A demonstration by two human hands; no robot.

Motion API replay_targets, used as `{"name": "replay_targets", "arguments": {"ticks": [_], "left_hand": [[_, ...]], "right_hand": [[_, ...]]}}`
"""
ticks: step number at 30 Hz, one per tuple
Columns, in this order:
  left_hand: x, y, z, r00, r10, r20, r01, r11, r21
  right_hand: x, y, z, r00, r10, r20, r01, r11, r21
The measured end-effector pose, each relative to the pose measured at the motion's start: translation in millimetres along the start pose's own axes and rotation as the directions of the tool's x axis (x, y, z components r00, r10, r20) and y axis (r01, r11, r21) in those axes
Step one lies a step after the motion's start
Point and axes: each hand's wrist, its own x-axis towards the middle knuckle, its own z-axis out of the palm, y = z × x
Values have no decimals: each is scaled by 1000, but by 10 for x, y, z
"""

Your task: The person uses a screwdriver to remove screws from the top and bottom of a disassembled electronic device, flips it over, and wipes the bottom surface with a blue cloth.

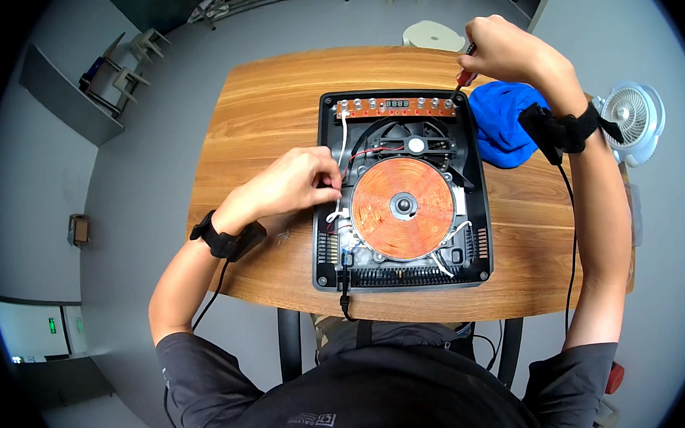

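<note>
R hand [499,50], upper R of frame, wrapped round screwdriver [466,78], shaft slanting down-L to R end of circuit bd [396,112], upper ctr, long axis L-R; R nearer. L hand [307,180], ctr-L, fingers curled by white wire [343,140]; can't tell if pinching.

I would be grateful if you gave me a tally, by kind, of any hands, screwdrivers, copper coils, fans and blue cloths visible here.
Hands: 2 (left hand, right hand)
Screwdriver: 1
Copper coil: 1
Fans: 2 (black fan, white fan)
Blue cloth: 1
Total: 7
</note>
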Motion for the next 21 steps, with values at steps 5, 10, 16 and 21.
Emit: {"name": "replay_targets", "arguments": {"ticks": [5,10,16,21], "left_hand": [[-142,-18,164,993,86,80,-84,996,-31],[-168,-65,246,994,104,18,-104,994,-14],[-165,-126,381,982,177,-68,-177,984,14],[-166,-108,417,984,154,-92,-149,987,57]], "right_hand": [[8,121,-6,998,-43,-49,40,997,-60],[19,90,-31,999,7,-36,-13,984,-175],[41,26,-17,998,65,17,-61,981,-184],[40,118,40,999,5,-46,-10,994,-110]]}}
